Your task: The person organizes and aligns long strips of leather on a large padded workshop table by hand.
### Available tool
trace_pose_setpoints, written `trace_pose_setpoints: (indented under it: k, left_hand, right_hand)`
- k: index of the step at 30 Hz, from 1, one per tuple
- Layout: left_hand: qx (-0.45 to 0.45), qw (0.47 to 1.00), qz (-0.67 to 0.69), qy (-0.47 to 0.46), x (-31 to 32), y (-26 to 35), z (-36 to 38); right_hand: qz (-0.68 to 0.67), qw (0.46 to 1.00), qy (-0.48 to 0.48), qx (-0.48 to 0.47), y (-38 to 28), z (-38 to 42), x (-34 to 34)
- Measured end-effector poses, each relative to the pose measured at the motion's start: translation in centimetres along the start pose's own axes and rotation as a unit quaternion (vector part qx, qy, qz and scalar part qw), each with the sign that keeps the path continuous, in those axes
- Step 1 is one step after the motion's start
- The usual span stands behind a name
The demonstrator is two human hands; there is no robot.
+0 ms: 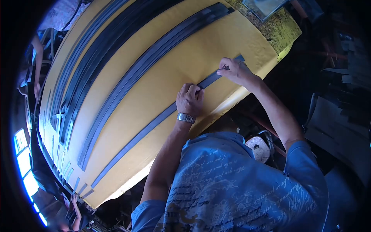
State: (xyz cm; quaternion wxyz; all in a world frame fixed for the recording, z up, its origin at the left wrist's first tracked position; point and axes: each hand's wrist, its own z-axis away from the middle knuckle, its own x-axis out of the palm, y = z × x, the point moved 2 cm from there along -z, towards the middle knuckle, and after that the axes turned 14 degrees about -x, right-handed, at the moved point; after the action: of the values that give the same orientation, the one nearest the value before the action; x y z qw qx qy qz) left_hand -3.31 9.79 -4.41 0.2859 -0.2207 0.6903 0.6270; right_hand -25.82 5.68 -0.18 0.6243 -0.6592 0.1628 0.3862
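A long dark strip (pixel 143 133) lies across the yellow table (pixel 162 92). My left hand (pixel 190 99), with a metal watch on its wrist, is closed at the middle of this strip, fingertips pressed together at its edge. Farther up the same strip, near its upper right end, my right hand (pixel 235 70) is pinched, with thumb and forefinger together; whatever lies between them is too small to make out. Stacked dark strips (pixel 135 73) run alongside, beyond my left hand.
More dark strips (pixel 92 58) lie toward the far side. A mottled area (pixel 270 31) and a clear plastic piece (pixel 266 7) are at the upper right. Other people's arms (pixel 37 65) show at the left edge and lower left. A stool (pixel 258 149) stands near my body.
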Motion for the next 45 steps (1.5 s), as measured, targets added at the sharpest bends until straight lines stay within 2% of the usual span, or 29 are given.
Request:
trace_pose_setpoints:
  k: [3, 5, 11, 18, 30, 33, 35, 36, 38, 40, 42, 43, 45]
  left_hand:
    - [-0.017, 0.999, -0.024, 0.017, 0.1, 0.6, -0.1]
    - [-0.044, 0.998, -0.018, 0.041, 0.2, 0.9, -0.1]
    - [-0.071, 0.997, -0.017, 0.001, 0.6, 0.4, 0.0]
    - [-0.049, 0.999, -0.018, 0.009, 0.6, 0.3, 0.0]
    - [-0.070, 0.996, -0.051, -0.007, 0.4, 1.3, -0.4]
    - [-0.060, 0.993, -0.105, -0.013, 0.4, 2.3, -0.5]
    - [0.014, 0.994, -0.108, 0.002, 0.7, 3.4, -0.9]
    - [0.017, 0.994, -0.107, 0.002, 1.1, 3.6, -1.2]
    - [0.087, 0.993, -0.064, -0.055, 2.1, 4.1, -1.9]
    - [0.085, 0.994, -0.040, -0.058, 2.5, 4.0, -2.4]
    - [0.047, 0.994, -0.060, -0.076, 2.8, 4.1, -2.6]
    - [0.051, 0.994, -0.059, -0.077, 3.1, 4.4, -2.7]
    - [0.000, 0.993, -0.040, -0.112, 3.6, 4.6, -3.0]
  right_hand:
    - [-0.007, 1.000, 0.005, -0.023, 1.0, -0.5, 0.4]
    - [-0.009, 1.000, -0.002, -0.005, 1.3, -0.4, 0.6]
    - [0.009, 1.000, -0.012, 0.016, 1.6, -0.5, 1.0]
    - [0.016, 1.000, 0.012, 0.016, 1.3, -0.3, 1.3]
    - [0.048, 0.999, 0.021, -0.002, 1.3, -0.2, 1.8]
    - [0.048, 0.999, 0.012, 0.009, 1.2, -0.4, 1.9]
    - [0.055, 0.998, 0.020, 0.012, 1.1, -0.3, 2.1]
    - [0.059, 0.998, 0.025, 0.015, 1.2, -0.3, 2.1]
    - [0.071, 0.997, 0.023, 0.020, 1.1, -0.4, 2.1]
    - [0.082, 0.996, 0.023, 0.025, 1.5, -0.4, 1.8]
    - [-0.119, 0.988, 0.046, 0.087, 2.2, 0.0, 0.9]
    - [-0.117, 0.988, 0.049, 0.088, 2.3, 0.4, 0.4]
    - [-0.202, 0.956, 0.121, 0.173, 2.9, 1.2, -0.6]
